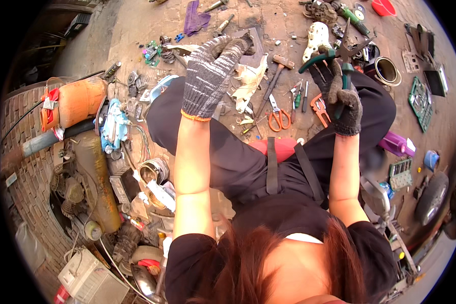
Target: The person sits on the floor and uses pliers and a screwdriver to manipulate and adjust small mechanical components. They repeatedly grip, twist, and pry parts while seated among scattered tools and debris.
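My left hand (211,76), in a grey knitted work glove with an orange cuff, is held up over my left knee. Its fingers are drawn together toward their dark tips; whatever may be between them is hidden. On the right, my gloved right hand (345,107) grips a pair of pliers (346,73) with green handles, one handle in the palm and the other swung out to the left. The plier jaws are spread and point away from me. Between my knees lie orange-handled scissors (279,119), a hammer (276,76) and screwdrivers (297,100).
An orange gas cylinder (83,101) and a rusty yellow cylinder (96,177) lie at left among metal parts. Beyond my right knee are a metal can (385,71), a green circuit board (420,104) and a wheel (433,198). An angle grinder (350,17) lies at the far right.
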Demonstrator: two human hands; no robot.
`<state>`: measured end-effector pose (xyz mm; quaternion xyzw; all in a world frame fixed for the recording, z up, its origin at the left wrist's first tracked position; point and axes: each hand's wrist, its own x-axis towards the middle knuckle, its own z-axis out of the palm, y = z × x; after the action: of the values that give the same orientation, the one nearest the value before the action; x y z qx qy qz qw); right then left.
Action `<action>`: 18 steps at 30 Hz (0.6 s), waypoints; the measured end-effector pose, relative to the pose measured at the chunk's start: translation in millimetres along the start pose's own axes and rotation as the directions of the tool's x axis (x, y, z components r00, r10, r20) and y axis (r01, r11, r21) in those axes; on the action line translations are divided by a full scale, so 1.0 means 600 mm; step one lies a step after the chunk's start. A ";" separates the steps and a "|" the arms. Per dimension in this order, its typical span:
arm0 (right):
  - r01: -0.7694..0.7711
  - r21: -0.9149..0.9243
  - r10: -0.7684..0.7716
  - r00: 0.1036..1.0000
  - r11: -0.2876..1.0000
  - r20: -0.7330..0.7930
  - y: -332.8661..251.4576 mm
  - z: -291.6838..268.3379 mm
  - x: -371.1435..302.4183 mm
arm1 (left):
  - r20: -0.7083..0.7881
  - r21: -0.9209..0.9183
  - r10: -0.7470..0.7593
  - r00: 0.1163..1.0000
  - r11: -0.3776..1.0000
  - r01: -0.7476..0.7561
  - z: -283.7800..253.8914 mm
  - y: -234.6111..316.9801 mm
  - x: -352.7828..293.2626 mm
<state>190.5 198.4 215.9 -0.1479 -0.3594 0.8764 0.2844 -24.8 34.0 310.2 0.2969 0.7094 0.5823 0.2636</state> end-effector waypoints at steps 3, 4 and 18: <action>0.014 0.012 -0.015 1.000 1.000 0.028 -0.027 0.067 -0.037 | 0.091 0.132 0.327 0.941 0.932 -0.337 -0.013 0.009 -0.003; -0.032 -0.039 0.034 0.998 0.999 0.051 -0.034 0.076 -0.051 | 0.106 0.067 0.273 0.956 0.957 -0.281 -0.016 0.012 -0.012; -0.011 -0.912 0.347 0.926 0.410 0.145 -0.138 0.154 -0.107 | 0.262 0.209 0.021 0.965 0.975 -0.077 -0.012 0.060 -0.106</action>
<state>231.1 157.4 343.0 -0.1738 -0.7918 0.5856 0.0039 17.8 -12.2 348.8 0.4147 0.7208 0.4642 0.3051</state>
